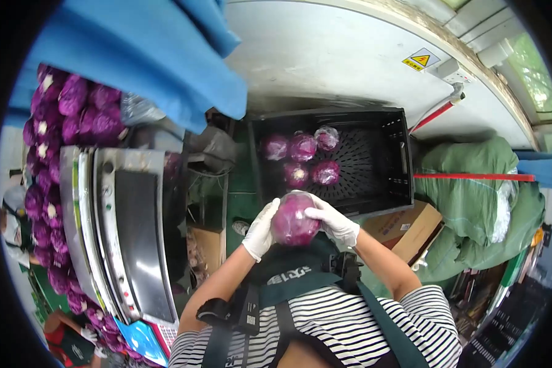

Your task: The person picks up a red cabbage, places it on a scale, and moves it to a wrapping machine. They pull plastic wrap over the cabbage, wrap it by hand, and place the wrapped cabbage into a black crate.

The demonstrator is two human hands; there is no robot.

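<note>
Between my two white-gloved hands is a red cabbage [295, 221] in clear plastic film, held close in front of my apron. My left hand [262, 231] wraps its left side, and my right hand [333, 221] grips the right side with the thumb over the front. Just beyond them stands a black plastic crate [365, 205] with a slotted bottom. Several film-wrapped red cabbages [303, 147] lie in the crate's left half; bare slotted floor shows at its right.
A wrapping machine [138, 221] stands at the left, with many red cabbages [43, 184] piled beyond it. Blue cloth [165, 55] hangs at upper left. Green sacks [466, 184] and a cardboard box [411, 230] sit at right. Another person's gloved hand [89, 335] shows at lower left.
</note>
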